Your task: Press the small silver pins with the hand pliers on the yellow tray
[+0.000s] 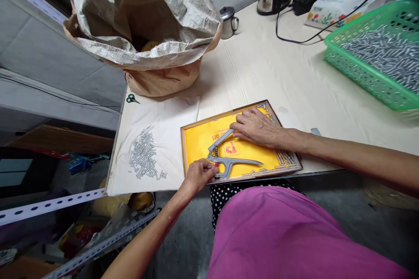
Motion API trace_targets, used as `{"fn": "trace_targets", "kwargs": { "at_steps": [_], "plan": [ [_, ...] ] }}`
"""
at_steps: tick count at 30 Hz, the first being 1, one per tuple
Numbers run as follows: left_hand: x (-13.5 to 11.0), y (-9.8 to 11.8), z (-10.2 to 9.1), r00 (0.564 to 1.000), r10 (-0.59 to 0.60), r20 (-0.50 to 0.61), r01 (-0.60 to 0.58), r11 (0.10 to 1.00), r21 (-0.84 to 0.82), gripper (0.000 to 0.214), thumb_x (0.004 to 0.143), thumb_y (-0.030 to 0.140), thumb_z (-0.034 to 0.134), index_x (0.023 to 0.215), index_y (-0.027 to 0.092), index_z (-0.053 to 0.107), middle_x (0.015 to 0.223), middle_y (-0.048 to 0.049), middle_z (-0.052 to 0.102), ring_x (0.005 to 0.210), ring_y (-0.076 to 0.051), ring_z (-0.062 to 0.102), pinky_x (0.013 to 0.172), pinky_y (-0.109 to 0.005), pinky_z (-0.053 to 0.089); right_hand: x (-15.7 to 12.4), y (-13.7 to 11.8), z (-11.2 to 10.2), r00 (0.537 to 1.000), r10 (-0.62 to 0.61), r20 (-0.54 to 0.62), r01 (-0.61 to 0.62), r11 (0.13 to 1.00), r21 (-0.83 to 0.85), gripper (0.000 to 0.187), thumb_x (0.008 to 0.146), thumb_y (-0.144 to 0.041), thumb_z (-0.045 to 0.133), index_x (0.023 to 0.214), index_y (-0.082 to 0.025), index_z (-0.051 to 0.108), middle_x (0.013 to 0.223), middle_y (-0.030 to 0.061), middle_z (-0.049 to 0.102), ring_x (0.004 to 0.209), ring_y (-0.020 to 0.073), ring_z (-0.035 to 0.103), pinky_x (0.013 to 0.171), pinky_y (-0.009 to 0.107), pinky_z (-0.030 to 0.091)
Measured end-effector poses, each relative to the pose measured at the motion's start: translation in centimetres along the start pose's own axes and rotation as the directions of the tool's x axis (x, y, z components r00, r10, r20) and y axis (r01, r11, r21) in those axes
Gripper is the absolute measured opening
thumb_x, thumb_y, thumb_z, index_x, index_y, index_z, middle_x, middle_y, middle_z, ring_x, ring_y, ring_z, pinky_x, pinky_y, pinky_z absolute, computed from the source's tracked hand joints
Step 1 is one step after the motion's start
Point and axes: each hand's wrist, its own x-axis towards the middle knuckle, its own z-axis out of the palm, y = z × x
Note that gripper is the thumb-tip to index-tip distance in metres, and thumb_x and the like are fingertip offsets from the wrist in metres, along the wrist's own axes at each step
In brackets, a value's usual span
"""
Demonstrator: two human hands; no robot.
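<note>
- Table (pixel 248 69): pale top, carries everything noted here; the tray below serves as landmark.
- Sack (pixel 163 80): large, mouth open, beyond the tray and to its left.
- Green basket (pixel 360 80): well apart from the tray, to its right and beyond; holds a deep heap of small metal pieces.
- White cloth (pixel 178 139): spread to the left of the tray.
- Tray (pixel 209 120): shallow, yellow base, at the near table edge.
- Right hand (pixel 258 126): over the far half of the tray; fingers narrow, closed on the end of one tool handle.
- Left hand (pixel 199 174): at the tray's near left corner; thumb and forefinger pinched narrow beside the tool's head. Cannot tell whether a piece is between them.
- Gray hand tool (pixel 228 161): within the tray's outline, handles spread, spring between them.
- Pile of pieces (pixel 144 154): on the cloth, left of the tray.
- Loose pieces (pixel 286 159): inside the tray, mostly along its right end and near edge.
- Progress (judgement): work looks under way. Pile probably handled already, tray pieces probably left; finish on individual pieces too small to verify.
</note>
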Motion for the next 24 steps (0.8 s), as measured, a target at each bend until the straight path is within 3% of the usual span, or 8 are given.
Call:
{"fn": "trace_targets", "kwargs": {
  "at_steps": [5, 12, 16, 24],
  "plan": [
    [-0.3, 0.3, 0.0, 1.000, 0.013, -0.021, -0.012, 1.000, 0.016, 0.024, 0.078, 0.034, 0.061, 0.064, 0.016, 0.064, 0.054, 0.0006, 0.063, 0.052, -0.012, 0.057, 0.053, -0.021, 0.039, -0.5, -1.4, -0.8, 0.994, 0.031, 0.107, -0.037, 0.998, 0.059, 0.070, 0.088, -0.076, 0.038, 0.117, -0.016, 0.060, 0.101, 0.0121, 0.060, 0.089, 0.0260, 0.043, 0.077, 0.037, 0.024],
    [-0.5, 0.3, 0.1, 0.999, -0.002, -0.040, 0.001, 1.000, -0.021, 0.020, 0.078, 0.032, 0.062, 0.067, 0.015, 0.065, 0.056, 0.0000, 0.064, 0.053, -0.013, 0.059, 0.054, -0.022, 0.041, -1.3, -3.4, -1.3, 0.990, 0.012, 0.140, -0.022, 0.997, 0.069, 0.098, 0.081, -0.084, 0.034, 0.145, -0.009, 0.038, 0.111, 0.0171, 0.059, 0.094, 0.0298, 0.045, 0.080, 0.042, 0.025],
    [-0.5, 0.2, 0.2, 0.999, 0.006, -0.034, -0.008, 0.999, -0.043, 0.019, 0.077, 0.030, 0.062, 0.066, 0.016, 0.064, 0.057, 0.0004, 0.063, 0.053, -0.013, 0.060, 0.054, -0.022, 0.042, -1.5, -3.9, -1.8, 0.987, 0.029, 0.160, -0.039, 0.998, 0.058, 0.099, 0.079, -0.081, 0.042, 0.146, -0.008, 0.035, 0.113, 0.0173, 0.059, 0.095, 0.0303, 0.046, 0.079, 0.042, 0.027],
    [-0.6, -0.1, 0.4, 0.999, 0.004, -0.048, -0.005, 1.000, -0.027, 0.023, 0.079, 0.033, 0.061, 0.064, 0.016, 0.064, 0.055, 0.0008, 0.064, 0.053, -0.012, 0.058, 0.054, -0.021, 0.040, -1.6, -5.0, -1.7, 0.986, 0.067, 0.156, -0.077, 0.995, 0.062, 0.077, 0.085, -0.057, 0.049, 0.141, -0.005, 0.038, 0.113, 0.0191, 0.060, 0.096, 0.0305, 0.048, 0.078, 0.040, 0.031]
  ]
}}
